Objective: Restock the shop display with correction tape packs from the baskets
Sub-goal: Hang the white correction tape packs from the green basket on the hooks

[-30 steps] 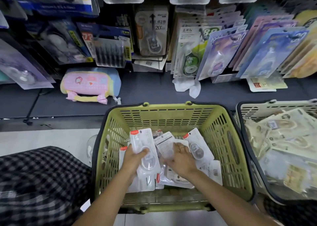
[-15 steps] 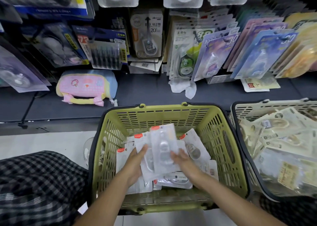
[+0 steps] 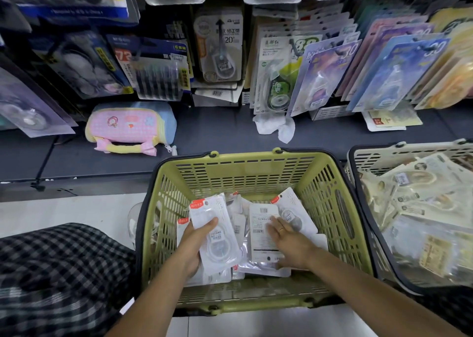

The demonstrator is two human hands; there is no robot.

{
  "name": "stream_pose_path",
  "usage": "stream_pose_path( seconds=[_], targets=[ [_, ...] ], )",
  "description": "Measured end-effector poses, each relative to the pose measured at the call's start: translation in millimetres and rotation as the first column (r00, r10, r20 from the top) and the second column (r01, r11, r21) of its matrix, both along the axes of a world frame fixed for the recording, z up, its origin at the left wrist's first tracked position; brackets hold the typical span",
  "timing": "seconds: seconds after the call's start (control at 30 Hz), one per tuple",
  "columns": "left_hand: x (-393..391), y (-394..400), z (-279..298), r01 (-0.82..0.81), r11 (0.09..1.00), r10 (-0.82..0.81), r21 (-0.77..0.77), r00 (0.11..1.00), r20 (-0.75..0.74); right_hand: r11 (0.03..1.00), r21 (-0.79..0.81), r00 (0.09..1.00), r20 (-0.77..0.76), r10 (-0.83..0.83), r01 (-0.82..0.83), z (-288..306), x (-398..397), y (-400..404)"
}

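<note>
Our left hand (image 3: 193,244) has its grip closed on a small stack of correction tape packs (image 3: 216,236); thumb lies across the front of the top pack, fingers tucked underneath, red label corner pointing up and away from us; the stack is lifted a bit, tilted, over the left side of the green basket (image 3: 245,172). Our right hand (image 3: 286,242) is different; fingers fairly straight and spread, laid flat on a face-down pack (image 3: 263,224) with its barcode side up, so it's pressing or touching more than clamping; whether the thumb hooks under the edge we can't tell. There's a ring on one finger of that hand.

Under and around both hands there's a loose heap of the same clear-and-white packs on the basket floor; one (image 3: 290,208) leans up toward the right wall just past our right fingers. The green basket sits on the floor right in front of us; a second, cream-coloured basket (image 3: 371,154) is just beside it on the right, full of yellowish packs.

Beyond the baskets runs the dark low shelf (image 3: 217,131); on it a pink pencil case (image 3: 128,125) to the left, a crumpled white tissue (image 3: 273,126) nearer the middle. Behind that the display hangs rows of carded correction tapes (image 3: 325,75); purple, blue, yellow ones fan out to the right. Checked fabric (image 3: 51,272) shows at lower left.
</note>
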State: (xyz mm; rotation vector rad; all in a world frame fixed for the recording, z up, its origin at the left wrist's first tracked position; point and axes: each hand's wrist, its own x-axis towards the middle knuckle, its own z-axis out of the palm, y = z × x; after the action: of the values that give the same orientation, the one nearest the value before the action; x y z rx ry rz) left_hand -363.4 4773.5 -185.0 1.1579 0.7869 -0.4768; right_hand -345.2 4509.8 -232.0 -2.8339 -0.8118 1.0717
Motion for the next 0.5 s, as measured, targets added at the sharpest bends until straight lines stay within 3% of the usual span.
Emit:
stream_pose_path(
  seconds=[0.13, 0.23, 0.3, 0.37, 0.43, 0.5],
  targets=[
    [2, -3, -1, 0.023, 1.000, -0.022, 0.007, 0.999, -0.028, 0.986, 0.154, 0.980, 0.196, 0.038, -0.069, 29, 19, -9],
    [4, -3, 0, 0.026, 0.999, -0.025, 0.030, 0.999, -0.041, 0.953, 0.292, 0.901, 0.388, -0.194, 0.079, 62, 37, -18],
    [6, -4, 2, 0.035, 0.999, -0.034, 0.033, 0.999, -0.042, 0.859, 0.460, 0.798, 0.420, -0.432, 0.223, 80, 49, -22],
    [9, -7, 5, 0.049, 0.998, -0.047, 0.040, 0.998, -0.030, 0.612, 0.696, 0.708, 0.211, -0.674, 0.375, 98, 59, -20],
    [11, -12, 10, 0.083, 0.996, -0.083, 0.032, 0.997, -0.004, 0.348, 0.786, 0.680, -0.123, -0.723, 0.512, 111, 63, -7],
    [12, -21, 15, 0.145, 0.989, -0.145, -0.008, 0.989, 0.015, 0.285, 0.748, 0.687, -0.297, -0.663, 0.599, 111, 59, 15]
  ],
)
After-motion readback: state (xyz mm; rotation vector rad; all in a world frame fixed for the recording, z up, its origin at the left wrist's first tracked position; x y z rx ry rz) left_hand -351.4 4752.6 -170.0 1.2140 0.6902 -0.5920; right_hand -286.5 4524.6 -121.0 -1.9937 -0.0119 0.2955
